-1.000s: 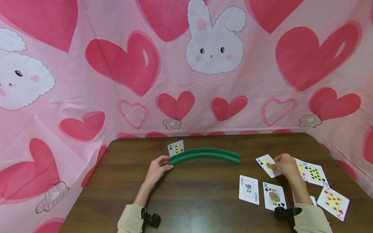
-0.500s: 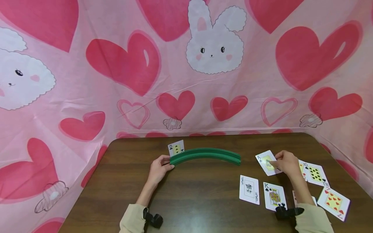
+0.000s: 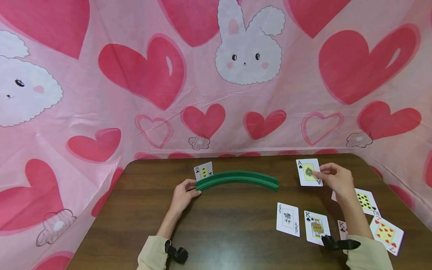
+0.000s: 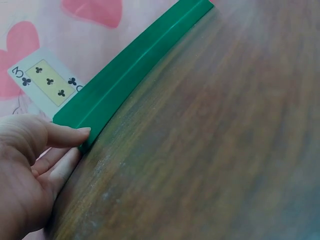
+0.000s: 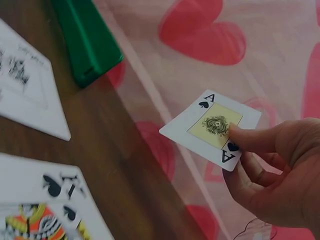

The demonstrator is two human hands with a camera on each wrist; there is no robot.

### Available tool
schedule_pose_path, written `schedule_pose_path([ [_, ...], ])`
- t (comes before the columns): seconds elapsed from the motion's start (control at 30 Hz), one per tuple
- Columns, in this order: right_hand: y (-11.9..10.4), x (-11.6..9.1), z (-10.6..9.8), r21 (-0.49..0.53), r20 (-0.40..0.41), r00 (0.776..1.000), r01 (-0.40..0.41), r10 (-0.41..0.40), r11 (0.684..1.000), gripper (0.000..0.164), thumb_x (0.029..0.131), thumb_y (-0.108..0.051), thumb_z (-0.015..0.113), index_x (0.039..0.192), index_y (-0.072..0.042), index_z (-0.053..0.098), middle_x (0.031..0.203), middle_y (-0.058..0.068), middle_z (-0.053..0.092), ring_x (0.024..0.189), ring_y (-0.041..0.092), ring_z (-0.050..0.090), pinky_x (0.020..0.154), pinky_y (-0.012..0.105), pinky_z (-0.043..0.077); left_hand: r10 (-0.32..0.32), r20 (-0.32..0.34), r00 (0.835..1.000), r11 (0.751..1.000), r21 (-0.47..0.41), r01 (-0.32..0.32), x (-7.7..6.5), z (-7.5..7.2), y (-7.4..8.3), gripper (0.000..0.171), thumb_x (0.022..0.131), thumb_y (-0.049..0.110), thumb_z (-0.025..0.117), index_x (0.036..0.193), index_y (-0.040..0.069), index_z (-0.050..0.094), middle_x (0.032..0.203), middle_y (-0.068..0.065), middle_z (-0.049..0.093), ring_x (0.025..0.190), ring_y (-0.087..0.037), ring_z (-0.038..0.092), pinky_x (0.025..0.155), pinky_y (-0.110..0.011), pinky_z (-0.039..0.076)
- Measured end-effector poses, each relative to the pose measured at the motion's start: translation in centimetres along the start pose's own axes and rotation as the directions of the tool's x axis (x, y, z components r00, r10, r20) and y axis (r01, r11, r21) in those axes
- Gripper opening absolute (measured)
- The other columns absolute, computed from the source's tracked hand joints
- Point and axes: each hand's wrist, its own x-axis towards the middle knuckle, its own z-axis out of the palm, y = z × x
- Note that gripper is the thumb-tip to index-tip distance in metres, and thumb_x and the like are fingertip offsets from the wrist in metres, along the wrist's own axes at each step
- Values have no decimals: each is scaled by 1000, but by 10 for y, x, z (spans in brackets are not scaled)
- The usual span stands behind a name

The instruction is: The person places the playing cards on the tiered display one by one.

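Note:
A curved green card holder [image 3: 237, 178] stands on the table, with a three of clubs [image 3: 203, 171] upright in its left end. My left hand [image 3: 183, 195] grips that left end, thumb on the near side, as the left wrist view shows on the green holder [image 4: 125, 75]. To the right, my right hand [image 3: 335, 180] pinches the ace of spades [image 3: 306, 172] by its right edge, face up toward me. In the right wrist view the ace of spades [image 5: 215, 127] is off the table, thumb on its face and fingers behind.
On the brown table [image 3: 229, 232] lie a joker [image 3: 288, 219], a king of spades [image 3: 316, 227], another king [image 3: 342, 228] partly under the right forearm, a ten of spades [image 3: 366, 202] and a seven of hearts [image 3: 387, 234]. A pink heart-patterned cloth [image 3: 202, 93] hangs behind the table.
My right hand has lifted the ace of spades from beside the other cards and moved it up and away, turning it more upright. My left hand stays on the holder.

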Motion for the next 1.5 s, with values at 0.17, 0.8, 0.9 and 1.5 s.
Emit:
schedule_pose_path([
  [0.17,-12,-2,1,75,-38,999,-5,8,997,19,92,-21,81,95,-4,73,72,-17,62,73,6,54,63,25,46,-2,0,1000,1000,2,2,2,-1,1,31,86,-1,78,116,-5,69,109,-19,73,104,-30,67,79,-27,52],
  [0.8,-41,-4,10,210,-53,999,11,0,978,13,94,-20,77,99,-9,73,75,-18,66,73,3,59,66,19,48,-10,2,1000,1000,16,10,11,-2,0,30,86,-1,78,115,-5,70,109,-18,73,105,-30,67,79,-25,51],
  [0.9,-46,-4,10,310,-36,999,14,-3,951,1,95,-16,76,94,-16,76,78,-18,68,73,2,62,66,17,49,-10,1,1000,1000,19,10,12,-3,-1,31,85,-1,78,115,-5,70,108,-17,74,105,-29,67,79,-25,51],
  [1.5,-75,-6,22,618,-1,998,55,-69,785,20,90,-3,78,96,-21,81,80,-7,75,68,7,67,60,20,54,2,16,1000,1000,27,-2,23,-3,-2,31,84,-1,78,114,-5,69,105,-16,74,102,-28,67,79,-26,51],
])
